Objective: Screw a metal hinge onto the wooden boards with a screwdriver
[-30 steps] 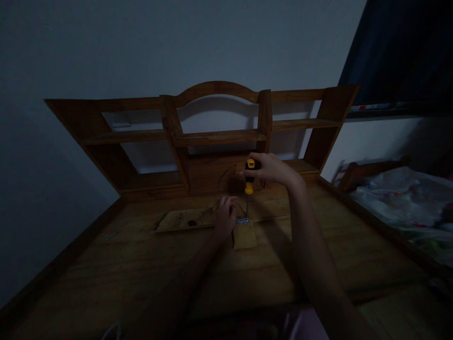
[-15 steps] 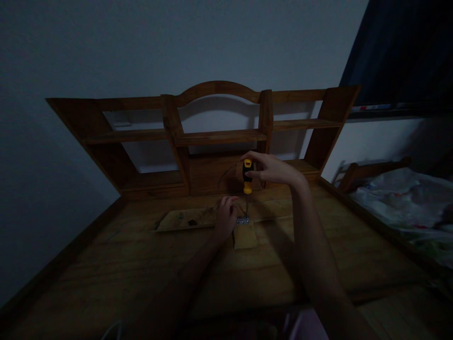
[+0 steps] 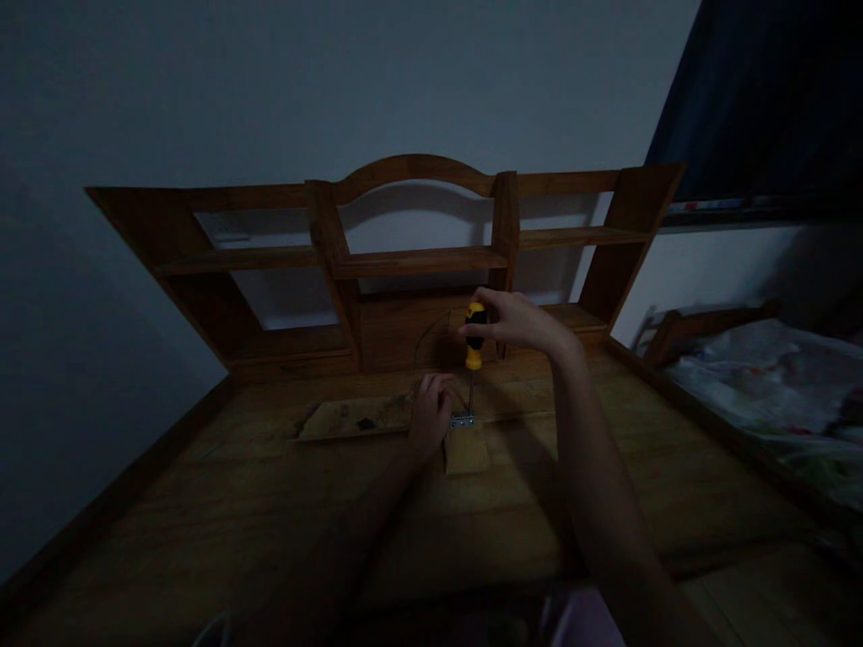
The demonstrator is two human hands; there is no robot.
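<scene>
My right hand (image 3: 516,322) is closed around the yellow and black handle of a screwdriver (image 3: 474,358). The screwdriver stands almost upright, and its tip meets a small metal hinge (image 3: 462,420). This hinge lies where a long wooden strip (image 3: 347,418) meets a short wooden block (image 3: 467,451). Left of the hinge, my left hand (image 3: 430,415) grips the strip, its fingers bent over the wood and close to the metal. The palm side of that hand is hidden.
Strip and block lie on a wooden desktop (image 3: 270,521). Along its back rises a wooden shelf unit (image 3: 418,261) against the wall. A plastic-covered heap (image 3: 761,368) is beyond the right edge. A pale cable loop (image 3: 214,627) shows at the bottom left.
My right hand's fingers have shifted around the screwdriver handle, which has turned and leans slightly more to the right. My left hand, the hinge and the wood stay in place.
</scene>
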